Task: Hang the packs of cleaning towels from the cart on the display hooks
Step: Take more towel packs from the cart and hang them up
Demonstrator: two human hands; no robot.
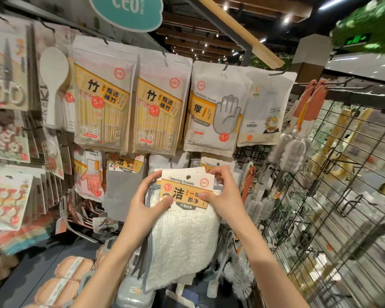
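Towels in a stacked bunch of packs sit at centre frame, held up in front of the display's lower row, each pack topped by a card header with a punched hole near its upper edge. They look light and limp: the white terry hangs slack below the header and grey cloth edges trail at 7 o'clock, so the cloth gives no purchase. The header is the only stiff part and looks the right place to hold, close beside the hole, so the card does not fold as it meets a hook.

Left hand pinches the header's left edge, thumb on the front, fingers curled behind. Right hand pinches the right edge and top corner the same way. Both grips are narrow and closed on card.

At 9 o'clock hang a glove pack and a grey cloth pack. At 12 o'clock, bags of bamboo sticks and disposable gloves overhang the lower row and may crowd the approach. Behind the header at 1 o'clock more towel packs already hang; the hook itself is hidden. At 3 o'clock brushes dangle from a wire grid, near the right wrist. No cart is clearly in view.
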